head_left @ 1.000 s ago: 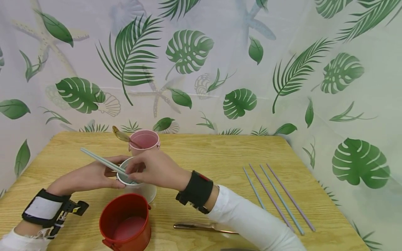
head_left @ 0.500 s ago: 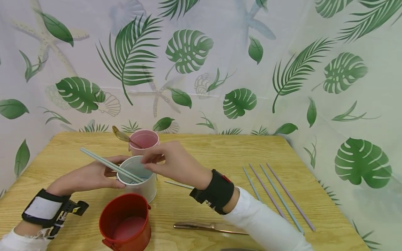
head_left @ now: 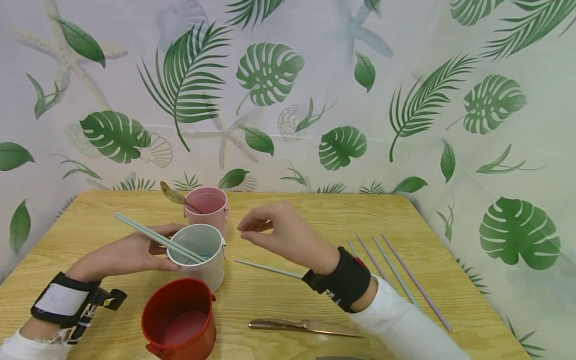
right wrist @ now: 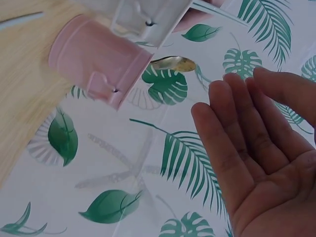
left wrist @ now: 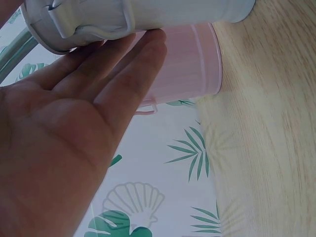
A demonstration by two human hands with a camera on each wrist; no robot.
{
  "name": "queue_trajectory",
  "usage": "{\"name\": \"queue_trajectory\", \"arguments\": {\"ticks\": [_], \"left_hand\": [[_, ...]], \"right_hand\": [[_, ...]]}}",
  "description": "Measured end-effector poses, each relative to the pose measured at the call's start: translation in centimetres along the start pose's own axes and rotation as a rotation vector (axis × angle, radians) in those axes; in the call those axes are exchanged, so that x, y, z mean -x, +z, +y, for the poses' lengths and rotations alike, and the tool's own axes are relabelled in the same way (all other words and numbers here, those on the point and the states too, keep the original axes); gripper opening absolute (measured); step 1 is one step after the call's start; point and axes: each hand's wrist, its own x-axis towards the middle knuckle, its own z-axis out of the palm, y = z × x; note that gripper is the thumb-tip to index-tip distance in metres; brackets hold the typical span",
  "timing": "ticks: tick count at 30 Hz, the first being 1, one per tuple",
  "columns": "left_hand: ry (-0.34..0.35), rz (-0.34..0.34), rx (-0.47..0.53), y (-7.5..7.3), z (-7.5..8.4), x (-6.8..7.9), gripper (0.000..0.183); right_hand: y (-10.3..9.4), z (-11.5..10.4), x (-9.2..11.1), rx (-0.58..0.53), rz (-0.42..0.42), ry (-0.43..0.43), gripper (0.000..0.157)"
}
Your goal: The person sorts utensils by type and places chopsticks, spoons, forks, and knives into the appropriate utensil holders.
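Note:
A small white bucket stands left of the table's middle. My left hand holds it from the left, with the thumb at the front of the rim and the fingers along its wall. Two pale green chopsticks lean in this bucket and stick out to the upper left over the hand. My right hand is in the air to the right of the bucket, fingers loosely bent and thumb near the fingertips, with nothing held. Below its wrist a pale green chopstick lies on the table.
Behind the white bucket stands a pink bucket with a gold spoon in it. A red bucket is in front. A copper-coloured knife lies near the front edge. Blue and purple chopsticks lie at the right.
My right hand has let go of the chopsticks in the white bucket and moved right, away from it. The left hand has stayed on the bucket.

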Motion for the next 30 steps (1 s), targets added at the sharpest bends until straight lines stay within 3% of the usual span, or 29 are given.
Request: {"name": "queue_trajectory", "arguments": {"ticks": [17,30], "left_hand": [[0.007,0.002,-0.012,0.0,0.2,0.1,0.074],[0.025,0.002,-0.005,0.2,0.2,0.1,0.072]], "right_hand": [[-2.2,2.5,3.4,0.004,0.008,0.154,0.009],[-1.9,5.7,4.0,0.139,-0.026,0.212,0.008]]}}
